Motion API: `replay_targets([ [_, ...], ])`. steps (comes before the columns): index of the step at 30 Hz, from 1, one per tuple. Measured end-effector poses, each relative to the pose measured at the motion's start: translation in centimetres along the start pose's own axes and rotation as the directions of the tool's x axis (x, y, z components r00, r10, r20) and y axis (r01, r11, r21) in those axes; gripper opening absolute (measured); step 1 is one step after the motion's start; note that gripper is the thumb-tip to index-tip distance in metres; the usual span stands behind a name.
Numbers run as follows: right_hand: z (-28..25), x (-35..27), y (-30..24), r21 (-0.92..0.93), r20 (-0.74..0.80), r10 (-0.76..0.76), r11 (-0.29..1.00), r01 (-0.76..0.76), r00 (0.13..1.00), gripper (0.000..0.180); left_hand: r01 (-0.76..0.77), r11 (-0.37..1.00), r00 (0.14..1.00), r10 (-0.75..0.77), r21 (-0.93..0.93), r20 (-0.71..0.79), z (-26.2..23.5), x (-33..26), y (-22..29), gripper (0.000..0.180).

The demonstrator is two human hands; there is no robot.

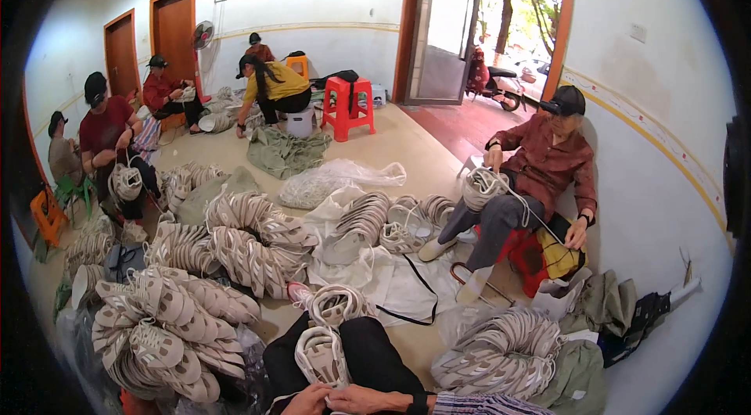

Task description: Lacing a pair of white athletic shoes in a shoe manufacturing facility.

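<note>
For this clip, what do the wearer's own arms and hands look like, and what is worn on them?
Only the lower edge shows them. Both hands are bare, with no gloves: the left hand and the right hand. A black band, like a watch strap, circles the right wrist. Behind it comes a sleeve with fine stripes, dark and light. The left forearm is out of view.
</note>
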State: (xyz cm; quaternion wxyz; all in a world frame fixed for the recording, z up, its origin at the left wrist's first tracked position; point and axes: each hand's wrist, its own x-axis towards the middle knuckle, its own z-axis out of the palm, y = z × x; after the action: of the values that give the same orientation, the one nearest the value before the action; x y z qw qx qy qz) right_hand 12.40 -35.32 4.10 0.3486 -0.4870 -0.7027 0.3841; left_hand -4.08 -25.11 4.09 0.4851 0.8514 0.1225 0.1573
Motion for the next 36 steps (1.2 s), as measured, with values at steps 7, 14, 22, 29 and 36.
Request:
replay_targets([
  [7,0.8,-0.1,-0.3,0.324,0.348,0.327,0.837,-0.44,0.878,0.027,0.33,0.944,0.91,-0.312,0.023,-0.273,-1.4,-2.6,-2.9,0.016],
  [14,0.0,-1.2,0.0,0.079,0.349,0.033,0.995,-0.064,0.936,0.023,0.038,0.873,0.232,-0.481,-0.487,-0.845,-7.3,-7.2,-4.6,0.033],
  [22,-8.0,1.5,-3.4,0.203,-0.15,0.26,0.952,-0.228,0.954,0.019,0.661,0.702,0.432,-0.07,0.263,-0.899,-8.2,-7.6,-4.0,0.045],
  [29,-14.3,4.3,-3.9,0.46,-0.738,0.201,0.848,0.262,0.644,0.038,0.343,0.896,0.833,-0.15,0.283,-0.533,1.5,-0.5,0.3,0.01],
  [36,-10.6,-1.1,0.0,0.092,-0.688,0.311,0.934,-0.346,0.655,0.033,0.33,0.876,0.919,-0.213,0.351,-0.331,5.6,2.3,-1.9,0.015],
])
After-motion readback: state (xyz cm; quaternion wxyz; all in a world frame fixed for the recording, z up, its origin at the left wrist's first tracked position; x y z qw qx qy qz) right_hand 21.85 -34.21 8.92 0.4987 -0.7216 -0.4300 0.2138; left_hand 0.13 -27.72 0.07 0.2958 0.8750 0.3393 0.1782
